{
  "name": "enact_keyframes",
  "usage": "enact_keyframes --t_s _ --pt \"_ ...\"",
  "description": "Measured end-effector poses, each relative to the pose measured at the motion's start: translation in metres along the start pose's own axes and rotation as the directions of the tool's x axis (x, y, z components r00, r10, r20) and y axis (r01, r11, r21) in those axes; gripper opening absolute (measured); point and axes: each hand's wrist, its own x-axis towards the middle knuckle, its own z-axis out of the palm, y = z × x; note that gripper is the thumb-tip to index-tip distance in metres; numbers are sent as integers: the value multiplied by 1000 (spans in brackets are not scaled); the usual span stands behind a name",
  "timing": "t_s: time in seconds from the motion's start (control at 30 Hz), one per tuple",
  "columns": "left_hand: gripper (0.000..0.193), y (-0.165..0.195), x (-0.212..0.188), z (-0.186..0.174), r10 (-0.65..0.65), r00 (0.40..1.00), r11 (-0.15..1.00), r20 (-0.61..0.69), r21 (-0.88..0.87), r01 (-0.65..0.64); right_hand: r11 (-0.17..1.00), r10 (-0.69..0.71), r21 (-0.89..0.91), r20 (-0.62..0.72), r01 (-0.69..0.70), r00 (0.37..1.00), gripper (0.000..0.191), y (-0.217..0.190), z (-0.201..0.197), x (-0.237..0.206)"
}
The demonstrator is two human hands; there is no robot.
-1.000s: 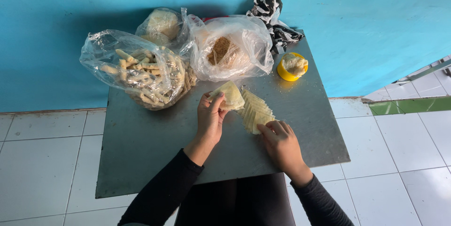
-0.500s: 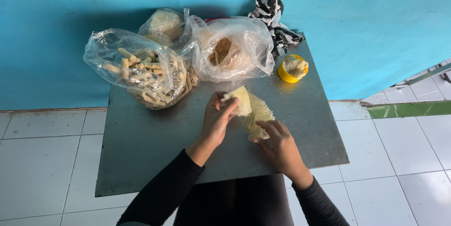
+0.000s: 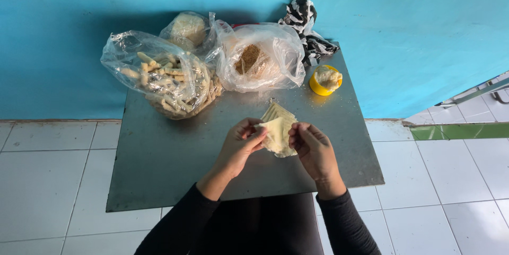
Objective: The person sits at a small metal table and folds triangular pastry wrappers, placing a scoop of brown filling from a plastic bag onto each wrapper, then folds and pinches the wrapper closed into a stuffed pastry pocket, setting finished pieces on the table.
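Both hands meet over the middle of a grey metal table (image 3: 159, 165). My left hand (image 3: 241, 143) and my right hand (image 3: 313, 151) pinch a thin pale-yellow square sheet (image 3: 278, 133) between them, lifted just above the table. Behind it lies a fanned stack of the same sheets (image 3: 275, 111) flat on the table. Black sleeves cover both forearms.
A clear bag of pale finger-shaped pieces (image 3: 164, 80) sits at the back left. Behind it is a smaller bag with a pale lump (image 3: 186, 29), and a bag of brown crumbs (image 3: 257, 59). A yellow cup of white paste (image 3: 325, 80) and a black-and-white cloth (image 3: 307, 29) are back right.
My left hand lifted one sheet off the stack and drew it toward me. My right hand left the stack and came up to take the sheet's other edge.
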Motion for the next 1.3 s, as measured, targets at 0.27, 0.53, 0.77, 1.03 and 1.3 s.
enact_keyframes --t_s 0.27,0.53,0.77,1.03,1.3 --pt "30 0 -24 13 188 977 977 99 83 -196 927 -48 -366 93 79 995 33 23 25 -14" --pt "32 1 -38 -13 193 957 979 -217 109 -173 990 -113 -105 -177 95 978 15 29 -8 -1" --pt "25 38 -82 -75 701 676 422 -227 896 -137 -19 -515 -939 303 343 802 19 4 -12 -11" --pt "16 49 -106 -88 692 657 137 -299 948 287 -269 -341 -864 499 426 796 33 0 3 -29" --pt "32 37 -102 -57 793 602 -46 -96 975 217 -205 -331 -866 500 457 800 27 4 9 -32"
